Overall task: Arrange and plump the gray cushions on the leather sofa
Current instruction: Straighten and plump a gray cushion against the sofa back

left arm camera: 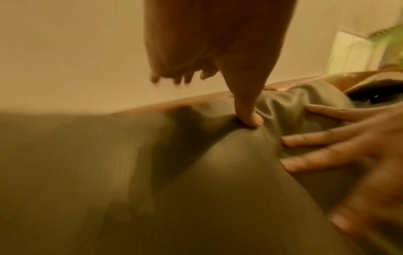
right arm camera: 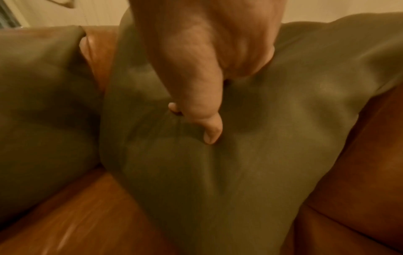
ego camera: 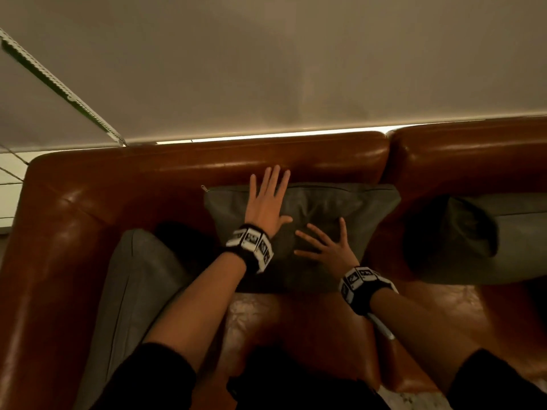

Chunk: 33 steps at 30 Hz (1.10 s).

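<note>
Gray middle cushion [ego camera: 310,208] stands against the sofa backrest [ego camera: 296,155]. Left hand [ego camera: 266,208] and right hand [ego camera: 328,247], fingers spread flat, press it. Recommend even pressure toward the backrest, working outward to the corners.

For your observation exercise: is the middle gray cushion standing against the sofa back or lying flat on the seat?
Standing. The middle cushion leans against the sofa back, zipper edge up, with both the left hand and right hand pressed flat on its face.

Pale roller blind [ego camera: 281,60] fills bkgd, w/ bead chain [ego camera: 59,84] hanging at left. Blurred green plant [left arm camera: 390,39] top right in left wrist view.
</note>
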Available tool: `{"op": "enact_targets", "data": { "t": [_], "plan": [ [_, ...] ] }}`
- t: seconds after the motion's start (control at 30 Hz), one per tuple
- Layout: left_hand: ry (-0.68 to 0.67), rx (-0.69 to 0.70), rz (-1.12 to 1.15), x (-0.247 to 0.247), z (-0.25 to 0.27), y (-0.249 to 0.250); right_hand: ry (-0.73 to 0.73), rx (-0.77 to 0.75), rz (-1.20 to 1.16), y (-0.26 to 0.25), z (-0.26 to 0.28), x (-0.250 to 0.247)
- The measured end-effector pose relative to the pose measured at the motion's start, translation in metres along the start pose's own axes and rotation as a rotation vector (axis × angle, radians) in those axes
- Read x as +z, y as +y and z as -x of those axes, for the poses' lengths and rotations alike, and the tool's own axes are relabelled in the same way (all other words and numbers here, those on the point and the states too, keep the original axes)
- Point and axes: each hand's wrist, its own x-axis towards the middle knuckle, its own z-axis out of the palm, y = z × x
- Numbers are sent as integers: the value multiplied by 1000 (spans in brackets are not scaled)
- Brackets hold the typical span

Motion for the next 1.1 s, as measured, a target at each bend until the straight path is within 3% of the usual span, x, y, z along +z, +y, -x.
{"op": "enact_targets", "data": {
  "t": [0.1, 0.13, 0.17, 0.23, 0.27, 0.33, 0.4, 0.43, 0.53, 0.6, 0.7, 0.77, 0.83, 0.87, 0.9, 0.97, 1.03, 1.1],
  "plan": [
    [-242, -32, 94, -16, -39, 2, 23, -88, -5, 10, 2, -10],
    [-275, -49, 112, -16, -41, 5, 98, -116, -9, 16, 5, -20],
    [-264, -53, 123, -14, -39, 7, 233, -81, -51, 22, 9, -30],
    [-182, -36, 136, -5, -26, 9, 452, 131, -280, 37, 10, -45],
    [-136, -22, 143, 1, -16, 10, 468, 241, -430, 47, 8, -53],
    [-54, 7, 158, 12, 2, 9, 288, 349, -637, 67, -3, -73],
    [12, 19, 174, 18, 21, 4, 11, 256, -622, 73, -13, -93],
    [48, 24, 172, 21, 30, 1, -50, 186, -548, 73, -14, -103],
    [182, 43, 97, 28, 58, -6, -19, 12, -303, 63, -7, -113],
    [217, 41, 70, 34, 67, -10, 48, -13, -236, 54, -1, -102],
    [91, -10, 89, 36, 69, -15, -56, 31, -334, 41, 1, -82],
    [32, -60, 64, 39, 73, -19, -4, 72, -457, 43, 8, -61],
    [106, -209, 129, 37, 84, -27, 305, 258, -575, 57, 27, -47],
    [205, -346, 195, 35, 92, -32, 459, 455, -628, 65, 40, -41],
    [289, -520, 284, 34, 102, -38, 525, 685, -722, 72, 53, -37],
    [322, -857, 592, 28, 117, -51, 442, 1004, -1033, 93, 74, -24],
    [266, -1043, 900, 22, 123, -61, 315, 1028, -1364, 106, 84, -18],
    [188, -1072, 1036, 19, 117, -61, 368, 953, -1488, 105, 79, -22]
  ]
}}
